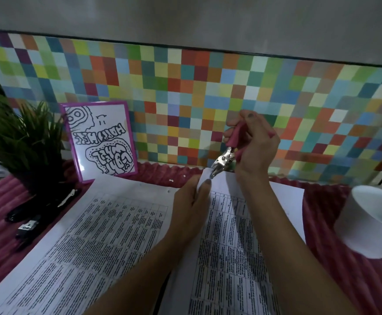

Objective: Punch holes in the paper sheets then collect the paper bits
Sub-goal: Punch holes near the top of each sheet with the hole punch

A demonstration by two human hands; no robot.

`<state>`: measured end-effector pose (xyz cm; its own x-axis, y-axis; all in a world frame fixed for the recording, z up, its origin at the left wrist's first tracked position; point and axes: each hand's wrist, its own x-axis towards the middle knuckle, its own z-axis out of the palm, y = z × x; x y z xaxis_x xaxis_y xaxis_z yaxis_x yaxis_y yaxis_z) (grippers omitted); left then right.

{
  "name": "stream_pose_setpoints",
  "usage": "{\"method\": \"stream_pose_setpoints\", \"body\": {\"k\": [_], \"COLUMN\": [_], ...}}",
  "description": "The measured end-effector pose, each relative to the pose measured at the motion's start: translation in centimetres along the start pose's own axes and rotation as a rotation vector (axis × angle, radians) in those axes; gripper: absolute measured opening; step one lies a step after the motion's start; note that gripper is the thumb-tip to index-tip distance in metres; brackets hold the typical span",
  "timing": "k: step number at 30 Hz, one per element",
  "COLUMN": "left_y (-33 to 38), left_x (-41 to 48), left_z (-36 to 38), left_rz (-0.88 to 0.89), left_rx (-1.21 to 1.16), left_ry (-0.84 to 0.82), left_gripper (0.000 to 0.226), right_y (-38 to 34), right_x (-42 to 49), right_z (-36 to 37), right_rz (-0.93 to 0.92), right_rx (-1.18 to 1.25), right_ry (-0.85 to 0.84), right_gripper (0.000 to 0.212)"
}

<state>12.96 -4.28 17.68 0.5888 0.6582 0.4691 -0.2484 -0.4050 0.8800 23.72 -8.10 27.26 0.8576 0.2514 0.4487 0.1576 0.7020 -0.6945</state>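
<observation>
My right hand [254, 142] grips a pink-handled metal hole punch [225, 156], whose jaws sit on the top left corner of a printed paper sheet [228, 235]. My left hand [191, 201] pinches that sheet's left edge just below the jaws, lifting it. A second printed sheet [90, 235] lies flat to the left, with a punched hole near its top edge. Two small white paper bits [171, 180] lie on the pink cloth beyond the sheets.
A white bowl [372, 223] stands at the right on the ribbed pink cloth [356, 280]. A potted plant [21, 142], a pink-framed drawing [101, 139] and black cables [28, 214] fill the left. A multicoloured tiled wall [208, 92] closes the back.
</observation>
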Motion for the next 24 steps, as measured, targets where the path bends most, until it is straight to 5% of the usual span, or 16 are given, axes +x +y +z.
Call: {"method": "stream_pose_setpoints", "body": {"k": [10, 24], "left_y": [0.16, 0.61], "left_x": [-0.22, -0.26], "left_z": [-0.02, 0.11], "left_rz": [-0.032, -0.038], "left_rx": [-0.030, 0.000], "left_ry": [-0.024, 0.000], "left_gripper": [0.031, 0.044], "right_y": [0.53, 0.85], "right_x": [-0.34, -0.17], "right_z": [0.04, -0.16], "right_rz": [-0.005, 0.001], "right_rx": [0.001, -0.032], "right_ry": [0.015, 0.159], "right_gripper": [0.027, 0.033]}}
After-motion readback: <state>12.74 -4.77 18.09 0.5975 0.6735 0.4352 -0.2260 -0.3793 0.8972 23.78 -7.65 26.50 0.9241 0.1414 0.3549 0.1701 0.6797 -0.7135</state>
